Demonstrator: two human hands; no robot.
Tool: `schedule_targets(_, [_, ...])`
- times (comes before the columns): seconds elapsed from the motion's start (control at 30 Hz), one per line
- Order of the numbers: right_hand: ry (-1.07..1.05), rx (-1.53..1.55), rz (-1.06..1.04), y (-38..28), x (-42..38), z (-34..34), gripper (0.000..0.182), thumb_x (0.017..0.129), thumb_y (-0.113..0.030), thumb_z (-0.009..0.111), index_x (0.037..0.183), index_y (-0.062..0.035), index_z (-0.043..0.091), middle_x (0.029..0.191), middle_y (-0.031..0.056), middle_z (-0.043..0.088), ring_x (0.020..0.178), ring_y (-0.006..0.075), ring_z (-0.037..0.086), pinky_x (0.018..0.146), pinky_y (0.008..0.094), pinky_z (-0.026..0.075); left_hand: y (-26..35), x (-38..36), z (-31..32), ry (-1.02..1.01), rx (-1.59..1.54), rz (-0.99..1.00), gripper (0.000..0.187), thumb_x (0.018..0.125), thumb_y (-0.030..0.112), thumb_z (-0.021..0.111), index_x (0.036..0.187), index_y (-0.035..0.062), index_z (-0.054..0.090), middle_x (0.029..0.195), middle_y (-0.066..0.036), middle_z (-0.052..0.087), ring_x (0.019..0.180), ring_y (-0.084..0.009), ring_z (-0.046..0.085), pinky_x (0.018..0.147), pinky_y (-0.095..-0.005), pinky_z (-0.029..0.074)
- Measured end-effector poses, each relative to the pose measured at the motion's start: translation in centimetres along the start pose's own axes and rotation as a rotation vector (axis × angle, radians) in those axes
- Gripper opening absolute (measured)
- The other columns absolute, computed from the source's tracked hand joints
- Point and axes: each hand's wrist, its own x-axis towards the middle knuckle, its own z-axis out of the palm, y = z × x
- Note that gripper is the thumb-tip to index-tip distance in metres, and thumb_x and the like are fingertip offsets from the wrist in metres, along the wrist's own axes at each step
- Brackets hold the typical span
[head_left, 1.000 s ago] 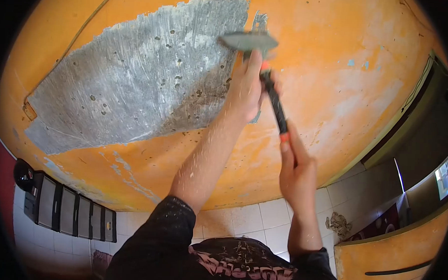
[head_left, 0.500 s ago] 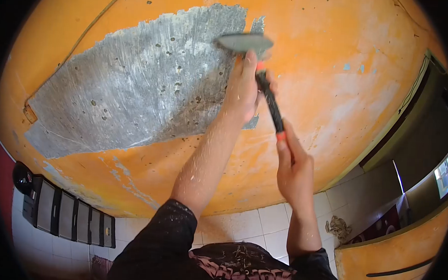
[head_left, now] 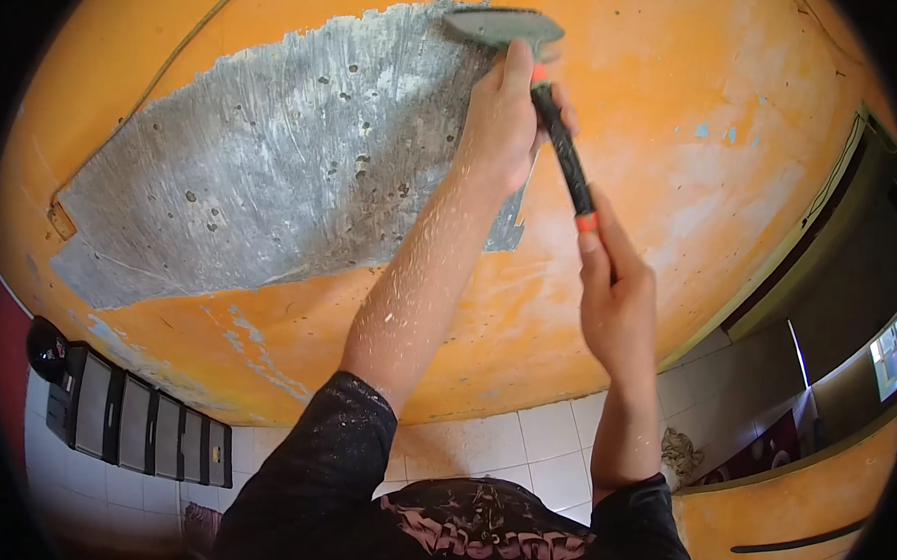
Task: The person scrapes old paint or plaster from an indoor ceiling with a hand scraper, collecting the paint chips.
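Observation:
A scraper with a wide grey blade and a black handle with orange-red bands lies against the wall, at the upper right edge of a bare grey patch. My left hand is closed around its upper part just below the blade, thumb pointing up at the blade. Lower down, my right hand grips the handle's end. Pale flakes dot my left forearm. Orange paint surrounds the patch, and the blade hides part of the patch's top edge.
A cable runs down the wall at left to a small box. Below stand a black-framed drawer unit and a black helmet. White tiles cover the floor. A crumpled cloth lies at right, near a low orange wall.
Both hands and the scraper have moved up the wall and slightly right. Their grips look the same. The blade now sits near the top of the grey patch.

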Motion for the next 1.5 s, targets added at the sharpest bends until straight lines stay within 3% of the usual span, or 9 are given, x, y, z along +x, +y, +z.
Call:
schedule_targets(0.17, [0.010, 0.002, -0.010, 1.9, -2.4, 0.7, 0.039, 0.101, -0.010, 0.054, 0.139, 0.0010, 0.052, 0.065, 0.0052, 0.050, 0.059, 0.0073, 0.044, 0.052, 0.0271, 0.038, -1.9, -2.5, -1.7, 0.017, -0.019, -0.111, 0.051, 0.105, 0.047, 0.040, 0.129, 0.0029, 0.048, 0.074, -0.006, 0.055, 0.065, -0.0195, 0.054, 0.065, -0.0347, 0.048])
schedule_targets(0.33, [0.015, 0.016, 0.003, 1.5, -0.7, 0.8, 0.039, 0.101, -0.010, 0.053, 0.139, 0.0017, 0.052, 0.069, 0.0039, 0.051, 0.061, 0.0068, 0.043, 0.053, 0.0256, 0.037, -1.2, -0.8, -1.2, -0.028, 0.092, -0.002, 0.048, 0.105, 0.046, 0.040, 0.125, 0.0035, 0.048, 0.073, -0.006, 0.056, 0.064, -0.0202, 0.057, 0.065, -0.0375, 0.052])
schedule_targets(0.5, [0.000, 0.050, 0.052, 1.4, -1.0, 0.3, 0.039, 0.103, -0.013, 0.052, 0.138, 0.0022, 0.052, 0.070, 0.0014, 0.050, 0.062, 0.0060, 0.042, 0.054, 0.0245, 0.037, -1.6, -1.3, -1.3, -0.045, 0.033, -0.026, 0.048, 0.106, 0.045, 0.040, 0.124, 0.0023, 0.050, 0.072, -0.008, 0.056, 0.063, -0.0199, 0.058, 0.064, -0.0365, 0.052])
schedule_targets(0.6, [-0.061, 0.053, 0.135, 3.6, -4.9, 0.8, 0.039, 0.103, -0.013, 0.052, 0.139, 0.0021, 0.052, 0.071, 0.0019, 0.052, 0.064, 0.0054, 0.044, 0.055, 0.0237, 0.038, -4.6, -5.0, -3.1, 0.156, 0.038, -0.188, 0.051, 0.106, 0.046, 0.040, 0.126, 0.0007, 0.050, 0.071, -0.007, 0.056, 0.062, -0.0197, 0.058, 0.063, -0.0349, 0.052])
schedule_targets(0.83, [-0.012, 0.058, 0.073, 2.2, -2.0, 0.3, 0.039, 0.103, -0.014, 0.053, 0.138, 0.0025, 0.053, 0.072, 0.0017, 0.052, 0.063, 0.0063, 0.043, 0.056, 0.0235, 0.038, -1.8, -1.9, -1.1, 0.002, 0.099, -0.034, 0.052, 0.106, 0.046, 0.039, 0.128, 0.0008, 0.050, 0.071, -0.006, 0.056, 0.063, -0.0198, 0.058, 0.064, -0.0364, 0.051])
schedule_targets(1.03, [-0.067, 0.049, 0.122, 4.4, -5.1, 0.8, 0.039, 0.103, -0.016, 0.053, 0.138, 0.0010, 0.054, 0.077, 0.0050, 0.058, 0.067, 0.0072, 0.044, 0.059, 0.0249, 0.041, -4.4, -5.4, -2.9, 0.053, 0.042, -0.154, 0.053, 0.106, 0.046, 0.038, 0.130, 0.0005, 0.048, 0.071, -0.006, 0.054, 0.062, -0.0198, 0.056, 0.063, -0.0373, 0.050])
schedule_targets(1.2, [-0.026, 0.096, 0.137, 1.9, -1.0, -0.5, 0.038, 0.103, -0.017, 0.054, 0.137, 0.0012, 0.054, 0.078, -0.0002, 0.055, 0.069, 0.0064, 0.044, 0.059, 0.0230, 0.039, -1.7, -1.1, -0.6, -0.027, 0.146, -0.023, 0.051, 0.107, 0.044, 0.038, 0.129, -0.0006, 0.048, 0.072, -0.007, 0.056, 0.062, -0.0195, 0.058, 0.062, -0.0364, 0.052])
schedule_targets(1.43, [-0.045, 0.038, 0.171, 4.3, -5.0, 0.1, 0.038, 0.103, -0.014, 0.052, 0.138, 0.0014, 0.054, 0.076, 0.0003, 0.052, 0.069, 0.0061, 0.044, 0.059, 0.0223, 0.038, -5.5, -5.3, -2.7, 0.087, 0.004, -0.167, 0.051, 0.106, 0.045, 0.039, 0.126, -0.0009, 0.048, 0.073, -0.008, 0.057, 0.061, -0.0200, 0.059, 0.062, -0.0358, 0.053])
schedule_targets(1.5, [-0.031, 0.009, 0.162, 4.3, -4.7, 0.5, 0.038, 0.103, -0.014, 0.053, 0.137, 0.0018, 0.054, 0.075, -0.0005, 0.050, 0.068, 0.0058, 0.044, 0.058, 0.0224, 0.038, -5.3, -4.3, -2.9, 0.057, 0.044, -0.118, 0.052, 0.106, 0.046, 0.040, 0.126, -0.0009, 0.048, 0.073, -0.008, 0.057, 0.061, -0.0200, 0.059, 0.062, -0.0357, 0.053])
